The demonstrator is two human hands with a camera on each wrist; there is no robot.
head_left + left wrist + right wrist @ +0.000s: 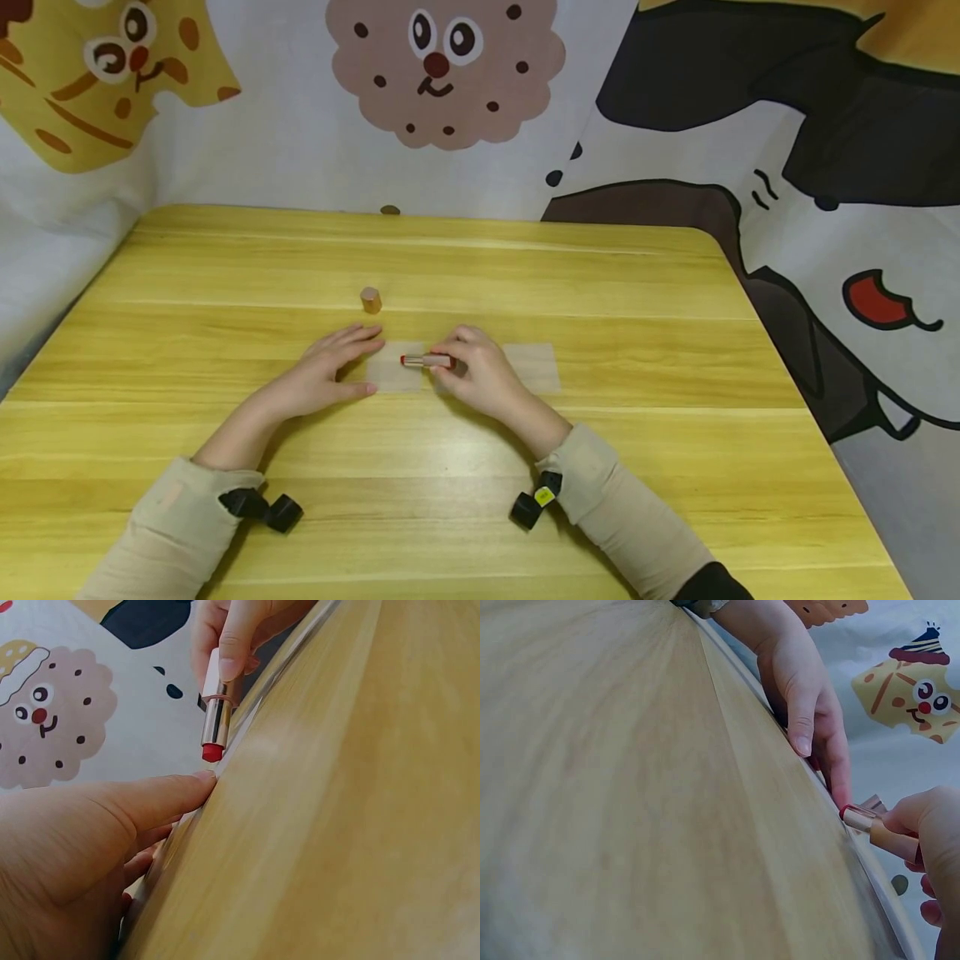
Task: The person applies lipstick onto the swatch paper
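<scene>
A lipstick (424, 361) lies almost level in the fingers of my right hand (483, 375), which pinches its pale case. In the left wrist view, its red tip (212, 753) sticks out of a shiny metal collar and faces my left hand (82, 832). Beneath is a thin, pale, see-through strip of paper (532, 367); my right hand hides its middle. My left hand rests at the strip's left end, thumb and fingers stretched out and apart. Whether the lipstick tip touches the strip cannot be made out.
Beyond the hands, a copper-coloured lipstick cap (371, 300) stands upright on the wood-grain table (600, 283). A white cloth printed with cartoon figures (465, 179) hangs behind the table's far edge. Black wrist cameras (283, 513) are worn at both cuffs.
</scene>
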